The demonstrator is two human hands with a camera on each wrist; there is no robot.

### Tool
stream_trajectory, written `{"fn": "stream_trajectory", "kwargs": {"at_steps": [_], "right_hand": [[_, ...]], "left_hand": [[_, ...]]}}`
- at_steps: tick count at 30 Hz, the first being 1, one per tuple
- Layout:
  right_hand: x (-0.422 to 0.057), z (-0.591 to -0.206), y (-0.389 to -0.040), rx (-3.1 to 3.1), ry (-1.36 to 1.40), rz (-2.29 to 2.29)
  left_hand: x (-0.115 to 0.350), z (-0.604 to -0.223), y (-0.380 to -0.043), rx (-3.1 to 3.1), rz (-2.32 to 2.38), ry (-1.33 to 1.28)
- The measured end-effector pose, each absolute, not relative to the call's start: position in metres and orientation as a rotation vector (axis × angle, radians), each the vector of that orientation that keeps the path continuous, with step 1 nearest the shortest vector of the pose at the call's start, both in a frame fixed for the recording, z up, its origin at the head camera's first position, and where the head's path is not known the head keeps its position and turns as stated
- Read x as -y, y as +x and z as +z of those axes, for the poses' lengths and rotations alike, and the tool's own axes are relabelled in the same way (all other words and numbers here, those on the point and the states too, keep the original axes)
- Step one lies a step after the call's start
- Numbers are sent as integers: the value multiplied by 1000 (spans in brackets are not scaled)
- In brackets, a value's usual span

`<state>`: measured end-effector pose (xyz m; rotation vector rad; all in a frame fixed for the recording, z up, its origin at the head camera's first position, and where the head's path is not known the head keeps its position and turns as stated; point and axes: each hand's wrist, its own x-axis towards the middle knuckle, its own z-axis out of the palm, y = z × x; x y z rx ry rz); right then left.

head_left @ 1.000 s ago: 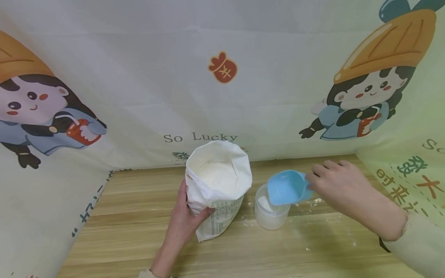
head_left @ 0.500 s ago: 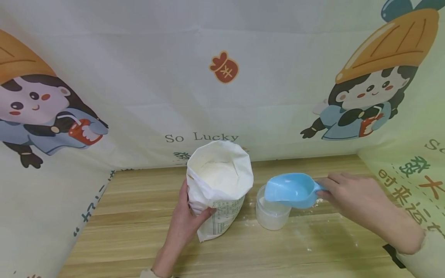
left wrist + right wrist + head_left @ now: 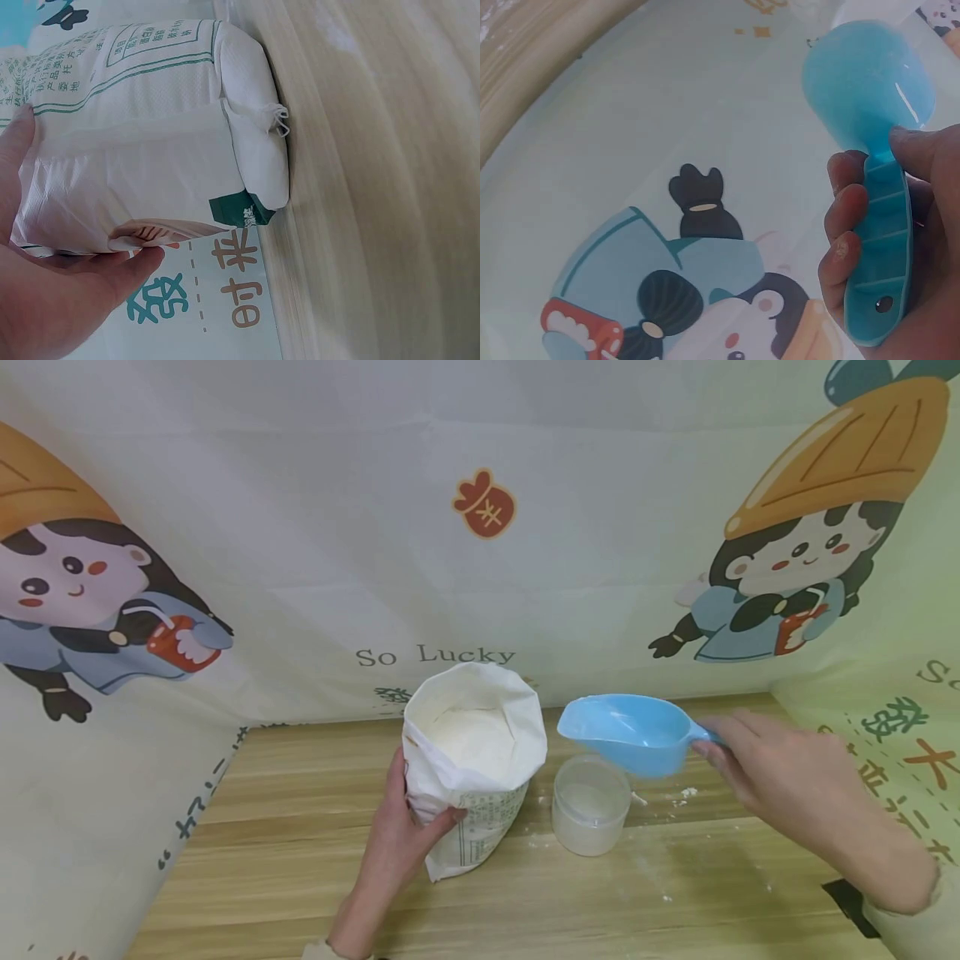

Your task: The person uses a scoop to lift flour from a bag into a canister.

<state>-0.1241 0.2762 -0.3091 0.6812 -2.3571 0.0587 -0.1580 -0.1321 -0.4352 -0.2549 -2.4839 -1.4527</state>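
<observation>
A white bag (image 3: pixel 476 777) of pale powder stands upright on the table, its top open. My left hand (image 3: pixel 408 831) grips its left side, thumb across the front; the left wrist view shows the printed bag (image 3: pixel 142 112) with the fingers under its edge. In my right hand (image 3: pixel 787 768) is a blue scoop (image 3: pixel 626 727), held by its handle above and behind a clear round jar (image 3: pixel 591 806). Fingers wrap round the ridged scoop handle (image 3: pixel 885 232) in the right wrist view. The jar stands open, with whitish contents whose level I cannot tell.
Spilled powder (image 3: pixel 686 793) dots the wooden table (image 3: pixel 285 843) around the jar. A printed cloth (image 3: pixel 315 527) with cartoon figures rises behind the table and along both sides.
The scoop first turned from tipped over the jar to more level, shifting right, then rose up and away from the jar's mouth. The left hand and bag stayed put.
</observation>
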Motion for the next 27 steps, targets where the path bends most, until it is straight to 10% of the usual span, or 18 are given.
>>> {"fn": "stream_trajectory", "kwargs": {"at_steps": [27], "right_hand": [[-229,-272,-130,2325,743,55]], "left_hand": [[131,-434,-158,2491,-1457,-249]]}}
